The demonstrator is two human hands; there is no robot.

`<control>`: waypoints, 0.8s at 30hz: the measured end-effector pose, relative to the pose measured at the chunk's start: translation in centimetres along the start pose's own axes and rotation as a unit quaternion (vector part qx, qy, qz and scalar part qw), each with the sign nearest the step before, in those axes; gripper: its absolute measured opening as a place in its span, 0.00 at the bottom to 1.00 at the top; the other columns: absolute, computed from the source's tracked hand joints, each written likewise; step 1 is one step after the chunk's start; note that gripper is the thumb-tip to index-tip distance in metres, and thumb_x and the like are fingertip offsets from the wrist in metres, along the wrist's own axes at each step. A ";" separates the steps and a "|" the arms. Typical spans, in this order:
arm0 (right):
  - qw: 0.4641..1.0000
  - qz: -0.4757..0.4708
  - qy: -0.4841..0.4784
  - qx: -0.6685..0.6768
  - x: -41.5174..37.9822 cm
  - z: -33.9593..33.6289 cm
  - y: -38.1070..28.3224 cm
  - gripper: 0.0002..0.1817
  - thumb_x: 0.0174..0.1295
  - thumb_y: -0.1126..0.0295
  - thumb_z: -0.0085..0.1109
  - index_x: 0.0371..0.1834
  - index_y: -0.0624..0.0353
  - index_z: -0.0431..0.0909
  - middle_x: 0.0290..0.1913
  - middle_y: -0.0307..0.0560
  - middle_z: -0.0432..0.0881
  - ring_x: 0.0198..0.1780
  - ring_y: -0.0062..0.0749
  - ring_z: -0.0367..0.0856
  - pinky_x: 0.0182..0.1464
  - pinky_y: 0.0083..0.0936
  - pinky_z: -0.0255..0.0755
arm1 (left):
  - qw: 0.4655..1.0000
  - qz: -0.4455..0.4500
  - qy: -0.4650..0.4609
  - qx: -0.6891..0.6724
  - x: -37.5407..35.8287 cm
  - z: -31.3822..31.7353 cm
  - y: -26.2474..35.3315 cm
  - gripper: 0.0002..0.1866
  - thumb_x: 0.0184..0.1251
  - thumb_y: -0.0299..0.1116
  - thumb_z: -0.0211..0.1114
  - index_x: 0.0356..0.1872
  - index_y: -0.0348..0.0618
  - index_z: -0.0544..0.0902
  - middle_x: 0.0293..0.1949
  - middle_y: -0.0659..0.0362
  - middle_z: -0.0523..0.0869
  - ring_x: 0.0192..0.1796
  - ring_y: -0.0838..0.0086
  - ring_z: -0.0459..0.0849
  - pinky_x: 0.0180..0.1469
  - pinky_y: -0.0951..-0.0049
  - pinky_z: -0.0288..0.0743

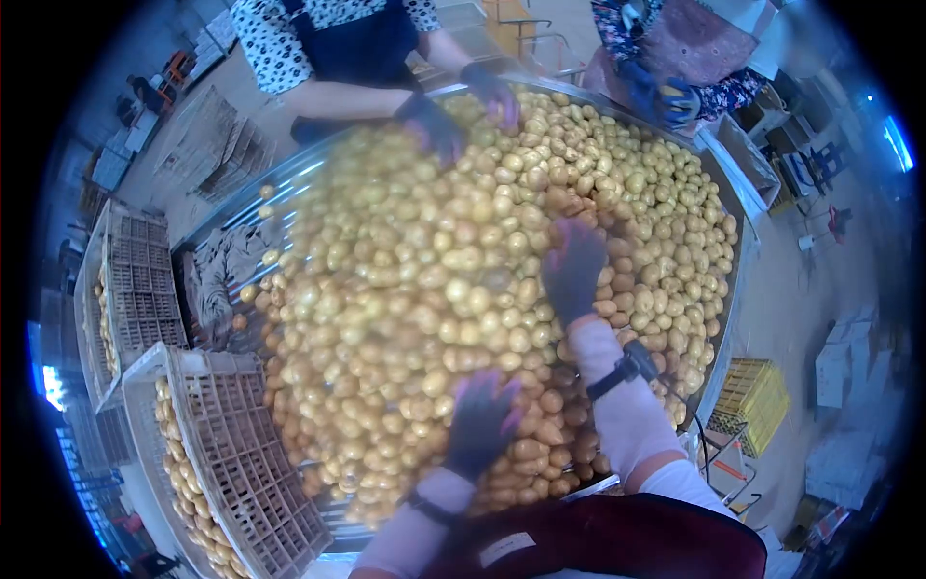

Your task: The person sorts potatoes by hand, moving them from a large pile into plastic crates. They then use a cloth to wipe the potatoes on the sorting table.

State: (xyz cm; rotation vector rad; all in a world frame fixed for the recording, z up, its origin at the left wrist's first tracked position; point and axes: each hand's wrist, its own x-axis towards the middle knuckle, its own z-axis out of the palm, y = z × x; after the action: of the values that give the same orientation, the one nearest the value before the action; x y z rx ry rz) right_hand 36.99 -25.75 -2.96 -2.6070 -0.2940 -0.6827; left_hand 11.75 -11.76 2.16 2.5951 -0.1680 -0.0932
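Observation:
A broad heap of small, round, yellow-brown potatoes (424, 289) covers a metal sorting table (222, 207). My left hand (482, 425), in a dark glove with pinkish fingertips, lies over the near side of the heap. Its fingers are spread and somewhat blurred, with nothing visibly held. Further out and to the right, my right hand (576, 268), gloved the same way, rests on the potatoes beside a dip in the pile. Its fingers are extended and apart, and no potato shows in its grasp. Browner potatoes lie around this dip and between my two hands.
Two plastic crates (246, 444) holding potatoes lean at the table's left side, near a crumpled grey cloth (227, 265). Across the table, one co-worker's gloved hands (434, 130) touch the heap; another co-worker's gloved hand (680, 104) holds a potato. A yellow crate (748, 405) stands at right.

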 end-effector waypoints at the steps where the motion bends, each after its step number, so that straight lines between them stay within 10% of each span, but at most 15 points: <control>1: 0.995 -0.022 -0.095 0.037 -1.1 -0.6 -1.6 0.29 0.57 0.59 0.65 0.63 0.53 0.76 0.58 0.56 0.78 0.60 0.54 0.75 0.63 0.52 0.66 | 1.000 0.002 0.005 0.003 0.1 0.0 0.1 0.24 0.71 0.46 0.63 0.63 0.49 0.77 0.62 0.46 0.79 0.70 0.48 0.72 0.71 0.43 0.62; 8: 0.977 -0.032 -0.129 0.169 -3.9 0.0 -4.6 0.27 0.53 0.56 0.74 0.51 0.61 0.79 0.41 0.53 0.83 0.43 0.53 0.81 0.48 0.47 0.74 | 0.998 0.027 0.008 0.060 0.4 -1.6 1.3 0.25 0.72 0.47 0.62 0.65 0.49 0.78 0.64 0.46 0.78 0.71 0.48 0.71 0.73 0.44 0.61; 11: 0.957 -0.016 -0.170 0.235 -3.8 -2.1 -4.5 0.29 0.53 0.53 0.76 0.51 0.62 0.78 0.39 0.54 0.84 0.43 0.50 0.82 0.45 0.46 0.75 | 0.974 0.106 0.117 0.160 0.6 -2.1 1.4 0.22 0.73 0.49 0.57 0.58 0.48 0.81 0.53 0.53 0.80 0.55 0.59 0.75 0.55 0.54 0.68; 16: 0.948 0.012 -0.091 0.306 -8.4 -1.8 -3.6 0.27 0.57 0.53 0.73 0.51 0.62 0.79 0.42 0.54 0.84 0.45 0.49 0.82 0.51 0.43 0.75 | 0.981 0.065 0.083 0.162 -0.4 -1.1 1.4 0.23 0.73 0.49 0.56 0.62 0.49 0.80 0.62 0.51 0.79 0.64 0.56 0.73 0.67 0.53 0.65; 21: 0.918 0.113 -0.034 0.378 -15.0 -16.7 -3.7 0.23 0.61 0.60 0.68 0.54 0.63 0.79 0.53 0.55 0.82 0.53 0.48 0.79 0.60 0.41 0.72 | 0.987 0.082 0.140 -0.011 -1.9 0.8 -0.4 0.24 0.71 0.44 0.63 0.63 0.46 0.79 0.64 0.45 0.78 0.70 0.47 0.71 0.74 0.44 0.59; 24: 0.977 0.124 0.058 0.165 -24.3 -21.8 2.9 0.21 0.61 0.64 0.66 0.55 0.62 0.79 0.56 0.54 0.80 0.58 0.49 0.77 0.64 0.42 0.68 | 0.982 0.114 0.141 -0.050 -2.1 0.1 -1.6 0.22 0.70 0.41 0.63 0.62 0.44 0.80 0.63 0.45 0.79 0.70 0.47 0.72 0.74 0.46 0.60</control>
State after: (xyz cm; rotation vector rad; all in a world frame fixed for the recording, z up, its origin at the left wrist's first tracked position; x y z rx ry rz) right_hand 8.01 -40.51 0.85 -2.2294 -0.0377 -0.6343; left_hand 9.77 -10.21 1.29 2.4379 -0.3448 0.3396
